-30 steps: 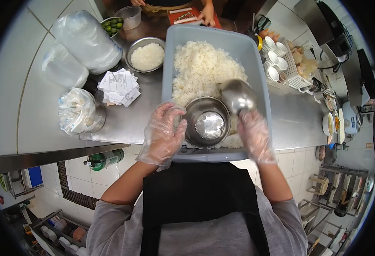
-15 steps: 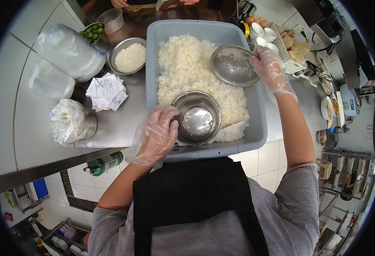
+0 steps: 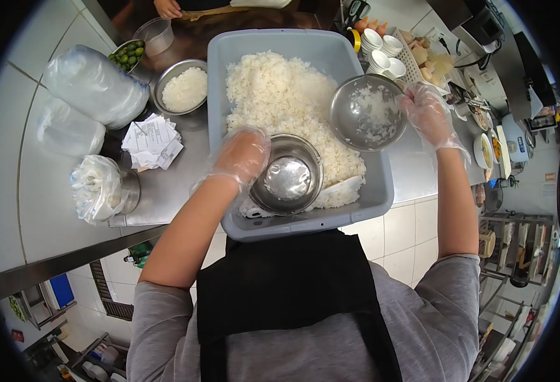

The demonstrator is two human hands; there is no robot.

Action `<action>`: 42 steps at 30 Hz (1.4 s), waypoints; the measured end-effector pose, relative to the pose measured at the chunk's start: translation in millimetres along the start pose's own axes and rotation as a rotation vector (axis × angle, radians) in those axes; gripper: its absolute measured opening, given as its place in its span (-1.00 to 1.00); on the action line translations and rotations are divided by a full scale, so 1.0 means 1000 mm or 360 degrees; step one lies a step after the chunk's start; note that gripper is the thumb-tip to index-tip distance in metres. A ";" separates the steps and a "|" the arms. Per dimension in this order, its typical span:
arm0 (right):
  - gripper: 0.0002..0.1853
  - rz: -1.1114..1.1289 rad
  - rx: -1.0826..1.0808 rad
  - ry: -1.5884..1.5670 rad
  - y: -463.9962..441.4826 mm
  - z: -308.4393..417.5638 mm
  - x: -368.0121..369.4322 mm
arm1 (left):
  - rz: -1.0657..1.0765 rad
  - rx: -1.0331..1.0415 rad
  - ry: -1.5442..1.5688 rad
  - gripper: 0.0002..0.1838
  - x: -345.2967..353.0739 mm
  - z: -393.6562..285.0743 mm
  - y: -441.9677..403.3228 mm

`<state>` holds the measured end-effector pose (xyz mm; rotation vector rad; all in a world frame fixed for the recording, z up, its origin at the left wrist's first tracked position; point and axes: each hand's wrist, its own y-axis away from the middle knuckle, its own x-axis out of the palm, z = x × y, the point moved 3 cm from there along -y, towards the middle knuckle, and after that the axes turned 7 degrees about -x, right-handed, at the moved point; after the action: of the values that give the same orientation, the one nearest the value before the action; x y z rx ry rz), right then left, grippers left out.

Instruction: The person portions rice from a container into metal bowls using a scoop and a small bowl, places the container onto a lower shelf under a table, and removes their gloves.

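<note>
A grey plastic tub (image 3: 382, 184) holds a large heap of cooked white rice (image 3: 273, 89). A metal bowl (image 3: 288, 178) rests on the rice at the near side. My left hand (image 3: 245, 153), in a clear plastic glove, is at that bowl's left rim; its fingers point down and are hidden, so their grip does not show. My right hand (image 3: 425, 109), also gloved, is closed on the rim of a second metal bowl (image 3: 369, 113), tilted above the tub's right side with rice clinging inside. Partly buried beside the near bowl lies a white rice paddle (image 3: 342, 186).
Left of the tub are a metal bowl of rice (image 3: 183, 88), paper slips (image 3: 152, 141), plastic bags (image 3: 95, 86) and green limes (image 3: 127, 56). White cups (image 3: 379, 62) and a white basket (image 3: 415, 67) stand at the right. Another person's hand (image 3: 167, 8) shows across the counter.
The bowl in my right hand has moved right and turned so its rice-flecked inside shows more. My left hand has moved up along the near bowl's left rim, its fingers now hidden.
</note>
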<state>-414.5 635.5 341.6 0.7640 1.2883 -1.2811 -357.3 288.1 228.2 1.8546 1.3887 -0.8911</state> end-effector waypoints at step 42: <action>-0.53 0.0191 0.0793 -0.1202 0.145 0.026 0.017 | -0.0516 0.0776 0.0063 -0.46 -0.087 -0.075 0.058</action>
<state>-273.3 636.6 296.8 0.5843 0.3147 -1.5988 -309.1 290.0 347.4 2.0290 1.6329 -1.4702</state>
